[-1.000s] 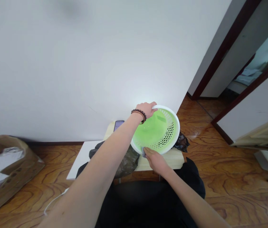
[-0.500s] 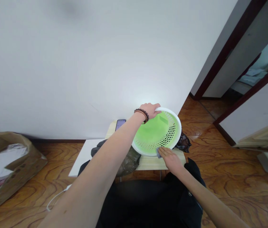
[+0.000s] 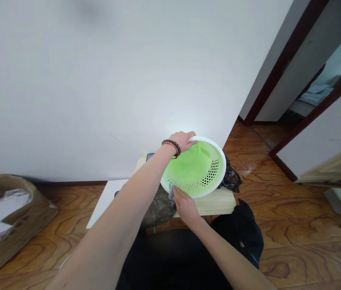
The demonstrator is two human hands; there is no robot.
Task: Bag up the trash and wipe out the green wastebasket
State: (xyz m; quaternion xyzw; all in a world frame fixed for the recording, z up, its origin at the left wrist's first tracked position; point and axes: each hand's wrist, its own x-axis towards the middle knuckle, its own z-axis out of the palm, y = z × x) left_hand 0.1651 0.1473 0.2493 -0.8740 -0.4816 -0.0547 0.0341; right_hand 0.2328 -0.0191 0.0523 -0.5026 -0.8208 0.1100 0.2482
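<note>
A round green strainer basket (image 3: 193, 167) with a white rim and perforated walls is tilted toward me above a small light wooden table (image 3: 217, 201). My left hand (image 3: 183, 139), with a brown bead bracelet on the wrist, grips the far top of the rim. My right hand (image 3: 184, 204) presses a small pale cloth (image 3: 171, 193) against the near lower left of the rim, fingers closed over it.
A dark plastic bag (image 3: 158, 205) lies on the table under the basket, with another dark bag (image 3: 231, 179) at the right. A phone (image 3: 149, 156) rests at the table's back. A white board (image 3: 104, 199) and a cardboard box (image 3: 10, 213) sit to the left. An open doorway stands at right.
My right hand with the cloth slid left along the basket's near rim. The basket shifted slightly left with my left hand still on its top.
</note>
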